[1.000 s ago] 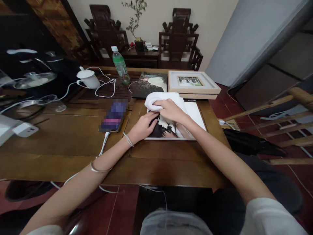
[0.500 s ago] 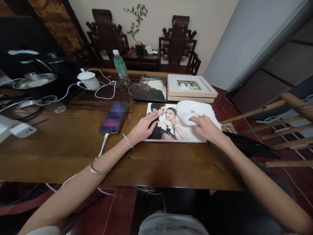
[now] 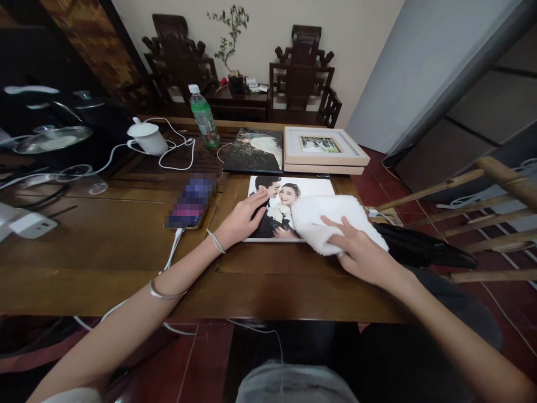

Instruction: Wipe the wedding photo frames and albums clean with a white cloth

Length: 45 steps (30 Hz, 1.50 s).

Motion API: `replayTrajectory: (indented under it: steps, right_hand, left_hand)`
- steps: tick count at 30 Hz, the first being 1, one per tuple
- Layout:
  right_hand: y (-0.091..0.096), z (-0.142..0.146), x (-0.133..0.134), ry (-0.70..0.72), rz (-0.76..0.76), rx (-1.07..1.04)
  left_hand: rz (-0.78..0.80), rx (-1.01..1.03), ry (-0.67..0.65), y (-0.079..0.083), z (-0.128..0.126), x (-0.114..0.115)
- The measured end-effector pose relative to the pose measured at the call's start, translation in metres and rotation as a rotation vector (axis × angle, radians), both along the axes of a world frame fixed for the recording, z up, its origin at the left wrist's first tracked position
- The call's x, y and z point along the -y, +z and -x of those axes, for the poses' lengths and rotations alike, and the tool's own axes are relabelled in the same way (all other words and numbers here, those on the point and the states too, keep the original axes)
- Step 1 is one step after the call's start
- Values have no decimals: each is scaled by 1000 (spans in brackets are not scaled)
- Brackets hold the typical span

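Observation:
A photo panel (image 3: 280, 215) with a wedding picture lies flat on the wooden table (image 3: 268, 280). My left hand (image 3: 244, 218) rests on its left edge with the fingers stretched out. In my right hand (image 3: 356, 246) is a fluffy white cloth (image 3: 319, 215), pressed against the right part of the panel and hanging over its front edge. The cloth hides the panel's lower right corner. Behind the panel lie a dark photo panel (image 3: 251, 152) and a pale wooden picture frame (image 3: 354, 157) that sits on another pale frame.
Left of my left forearm lies a phone (image 3: 191, 201) with a white cable plugged in. Further back stand a green-labelled bottle (image 3: 204, 117), a white lidded cup (image 3: 149, 138) and a lidded pot (image 3: 54, 143). A clear plastic cup (image 3: 84, 178) lies at the left. A wooden chair (image 3: 503, 184) stands at right.
My right hand has drawn the white cloth toward me, from the panel's upper right down over its front edge. My left hand has stayed on the panel's left side.

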State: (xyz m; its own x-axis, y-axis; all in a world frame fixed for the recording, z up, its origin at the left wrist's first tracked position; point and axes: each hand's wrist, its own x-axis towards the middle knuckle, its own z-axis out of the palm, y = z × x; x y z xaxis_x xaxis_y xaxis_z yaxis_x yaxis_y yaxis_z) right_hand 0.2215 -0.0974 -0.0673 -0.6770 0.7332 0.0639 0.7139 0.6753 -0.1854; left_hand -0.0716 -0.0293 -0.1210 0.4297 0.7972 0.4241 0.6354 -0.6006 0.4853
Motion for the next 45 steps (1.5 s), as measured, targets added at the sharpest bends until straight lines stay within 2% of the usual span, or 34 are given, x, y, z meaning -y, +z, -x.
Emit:
replayTrajectory:
  steps: [8, 12, 16, 19, 25, 27, 29, 32, 41, 45]
  right_hand:
    - [1, 22, -98, 7, -62, -43]
    - [-2, 31, -114, -9, -60, -89]
    - [-7, 36, -91, -70, -79, -49]
    - [-9, 34, -54, -71, -60, -35]
    - [-6, 23, 22, 43, -1, -28]
    - [-3, 22, 34, 77, 14, -11]
    - [0, 22, 34, 97, 25, -5]
    - [0, 28, 16, 97, 28, -24]
    - [1, 68, -91, 9, -9, -71]
    - [1, 78, -107, -36, -20, -86]
  left_hand:
    - [14, -5, -3, 3, 0, 0]
    - [26, 4, -4, 4, 0, 1]
    - [33, 12, -6, 4, 0, 1]
    - [21, 20, -14, 3, 0, 1]
    - [6, 19, -10, 0, 0, 1]
    - [5, 10, -5, 0, 0, 1]
    - [3, 5, -3, 0, 0, 1]
    - [-4, -1, -2, 0, 0, 0]
    - [7, 1, -9, 1, 0, 0]
    - [15, 22, -16, 1, 0, 0]
